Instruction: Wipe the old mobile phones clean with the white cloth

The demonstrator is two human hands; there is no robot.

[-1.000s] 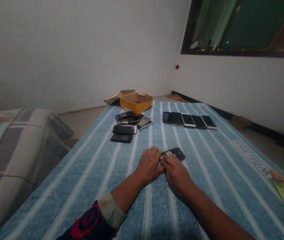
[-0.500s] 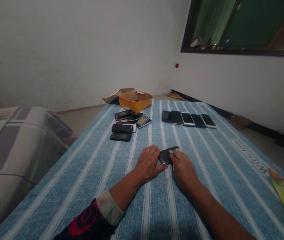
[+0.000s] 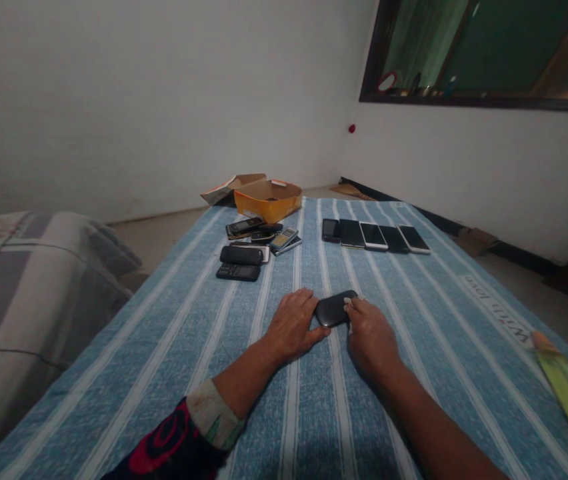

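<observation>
A black phone [image 3: 333,309] lies on the blue striped cloth [image 3: 414,347] in front of me. My left hand [image 3: 291,325] rests flat beside its left end, fingers touching it and holding it still. My right hand [image 3: 371,333] is closed on a small white cloth [image 3: 349,304] and presses it against the phone's right end. Only a scrap of the cloth shows under the fingers.
A row of several smartphones [image 3: 374,235] lies further back on the right. A heap of old keypad phones [image 3: 251,245] lies back left, next to an open orange box [image 3: 267,199]. A yellow-green object [image 3: 564,393] sits at the right edge. A folded blanket [image 3: 24,293] is on my left.
The phone has been turned over or rotated under my hands; my right hand with the cloth has shifted from its left part to its right end. My left hand stayed beside it.
</observation>
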